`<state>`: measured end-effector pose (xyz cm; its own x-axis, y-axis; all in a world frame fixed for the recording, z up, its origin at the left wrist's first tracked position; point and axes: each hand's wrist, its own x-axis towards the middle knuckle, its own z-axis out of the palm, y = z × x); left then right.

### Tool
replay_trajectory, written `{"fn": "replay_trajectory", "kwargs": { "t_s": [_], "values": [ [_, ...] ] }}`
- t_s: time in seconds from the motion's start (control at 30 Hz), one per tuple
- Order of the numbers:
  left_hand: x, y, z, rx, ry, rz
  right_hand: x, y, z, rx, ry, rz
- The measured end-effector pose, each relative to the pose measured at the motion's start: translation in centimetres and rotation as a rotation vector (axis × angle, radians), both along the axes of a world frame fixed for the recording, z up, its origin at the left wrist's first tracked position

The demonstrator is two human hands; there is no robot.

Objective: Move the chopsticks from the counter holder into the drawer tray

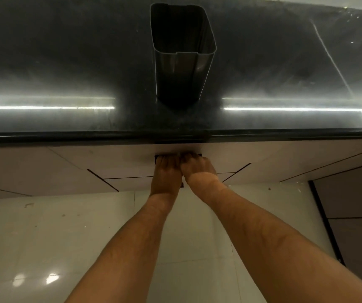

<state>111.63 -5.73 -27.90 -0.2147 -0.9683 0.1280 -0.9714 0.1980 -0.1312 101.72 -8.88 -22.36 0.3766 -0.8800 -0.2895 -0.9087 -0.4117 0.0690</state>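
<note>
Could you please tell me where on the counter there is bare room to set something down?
The dark counter is bare on both sides of the metal holder, left and right, out to the frame edges. The holder takes the middle. Below the counter's front edge it is crowded: left hand and right hand sit side by side at the drawer handle.

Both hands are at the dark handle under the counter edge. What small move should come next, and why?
Probably pull the handle toward the body to open the drawer. The left hand and right hand both have fingers on it, the drawer front looks shut, and no tray shows. The holder on the counter looks empty from here; no chopsticks are visible.
</note>
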Motion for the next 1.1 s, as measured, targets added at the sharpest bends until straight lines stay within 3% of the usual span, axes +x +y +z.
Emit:
{"fn": "replay_trajectory", "kwargs": {
  "t_s": [0.37,0.67,0.77,0.87,1.0,1.1],
  "values": [
    [0.4,-1.9,0.6,0.015,0.049,0.026,-0.3,-1.3,-0.1,-0.128,-0.071,0.05],
    [0.1,-2.1,1.2,0.009,0.27,0.052,-0.4,-1.3,-0.3,-0.112,-0.092,0.037],
    [-0.2,-1.6,1.5,0.134,0.079,0.018,-0.5,-1.2,-0.1,-0.085,-0.146,-0.003],
    [0.3,-1.3,2.2,0.108,0.213,0.055,-0.4,-0.9,-0.1,-0.052,-0.179,-0.042],
    [0.5,-1.4,5.3,0.242,0.43,0.066,-0.6,-0.3,0.5,0.054,-0.308,-0.139],
    [-0.2,0.0,6.8,0.264,0.455,0.205,-1.9,1.1,1.8,-0.091,-0.336,0.006]
  ]
}}
